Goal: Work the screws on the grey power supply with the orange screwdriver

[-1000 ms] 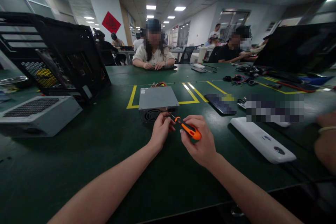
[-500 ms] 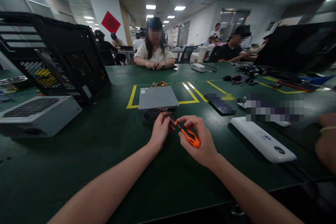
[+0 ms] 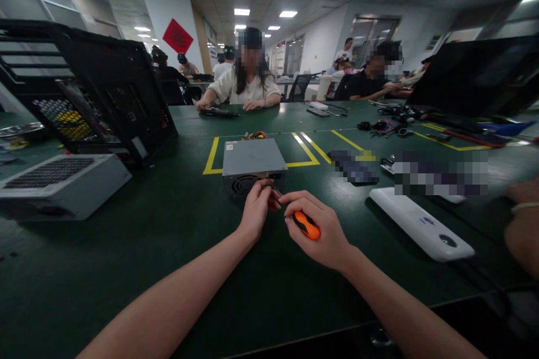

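A grey computer power supply (image 3: 255,157) lies on the green table in front of me, its dark fan side facing me. My right hand (image 3: 318,227) is closed round a screwdriver (image 3: 308,225) with an orange and black handle. The thin shaft points forward and left, to the power supply's near side. Pinched about the front of that shaft are the fingers of my left hand (image 3: 257,207), close against the power supply. They hide the tip and whatever it touches.
At left stand a second power supply (image 3: 63,188) and an open black computer case (image 3: 105,95). To the right lie a phone (image 3: 353,168) and a white power bank (image 3: 421,224), with cables (image 3: 387,126) farther back. A co-worker (image 3: 248,81) sits opposite; another person's arm shows at the right edge.
My right hand has rolled over the screwdriver handle, so less of the handle shows. My left hand stays nearly in place. The co-worker opposite has moved a dark object leftward.
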Demonstrator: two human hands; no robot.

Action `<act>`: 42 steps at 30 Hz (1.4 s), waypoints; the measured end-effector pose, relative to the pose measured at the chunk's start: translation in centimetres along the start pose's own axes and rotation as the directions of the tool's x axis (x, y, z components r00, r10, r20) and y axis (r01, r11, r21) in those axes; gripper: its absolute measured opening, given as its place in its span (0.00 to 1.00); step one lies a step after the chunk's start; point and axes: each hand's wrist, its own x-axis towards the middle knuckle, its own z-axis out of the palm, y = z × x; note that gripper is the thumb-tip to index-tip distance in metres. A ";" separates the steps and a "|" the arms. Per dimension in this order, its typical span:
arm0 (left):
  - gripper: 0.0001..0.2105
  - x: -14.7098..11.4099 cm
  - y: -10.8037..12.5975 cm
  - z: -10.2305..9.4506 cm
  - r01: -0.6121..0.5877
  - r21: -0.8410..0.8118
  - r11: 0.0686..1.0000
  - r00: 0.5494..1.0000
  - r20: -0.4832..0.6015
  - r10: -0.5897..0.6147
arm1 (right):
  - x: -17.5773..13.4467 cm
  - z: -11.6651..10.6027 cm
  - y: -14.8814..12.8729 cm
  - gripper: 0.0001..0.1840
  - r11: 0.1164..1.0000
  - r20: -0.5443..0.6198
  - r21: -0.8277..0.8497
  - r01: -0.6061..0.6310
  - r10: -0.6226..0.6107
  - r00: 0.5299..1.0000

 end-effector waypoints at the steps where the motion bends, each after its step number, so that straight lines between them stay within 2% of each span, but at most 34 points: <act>1: 0.10 0.0 0.0 0.0 0.006 -0.013 1.000 1.000 0.001 -0.006 | 0.0 0.0 0.0 0.06 1.000 -0.002 0.000 0.001 -0.001 1.000; 10: 0.11 0.3 -0.3 -0.2 0.027 -0.063 0.998 1.000 -0.009 -0.028 | -0.2 -0.1 0.1 0.05 1.000 -0.079 -0.009 0.026 -0.027 0.997; 17: 0.10 0.3 -0.2 -0.2 0.046 0.008 0.999 0.998 -0.035 -0.045 | -0.4 -0.6 0.3 0.05 0.997 -0.313 -0.063 0.034 -0.052 0.948; 20: 0.11 0.3 -0.2 -0.2 0.029 0.014 0.999 0.999 -0.025 -0.029 | -0.4 -0.7 0.5 0.06 0.996 -0.350 -0.089 0.010 -0.041 0.936; 23: 0.12 0.2 -0.2 -0.2 0.017 0.012 1.000 1.000 -0.027 -0.016 | -0.4 -0.5 0.5 0.06 0.996 -0.330 -0.086 0.012 -0.040 0.943; 30: 0.11 0.2 -0.2 0.0 0.009 -0.011 1.000 0.999 -0.040 -0.009 | -0.2 0.1 0.2 0.06 0.995 -0.165 -0.040 0.089 -0.095 0.982; 36: 0.11 0.3 -0.4 0.0 0.011 -0.022 1.000 0.999 -0.039 -0.011 | -0.2 0.3 0.7 0.07 0.998 -0.143 -0.039 0.058 -0.063 0.988; 42: 0.09 0.1 -0.4 0.0 -0.001 -0.023 1.000 1.000 -0.027 0.000 | 0.0 0.3 0.5 0.07 0.996 -0.124 -0.045 0.075 -0.080 0.989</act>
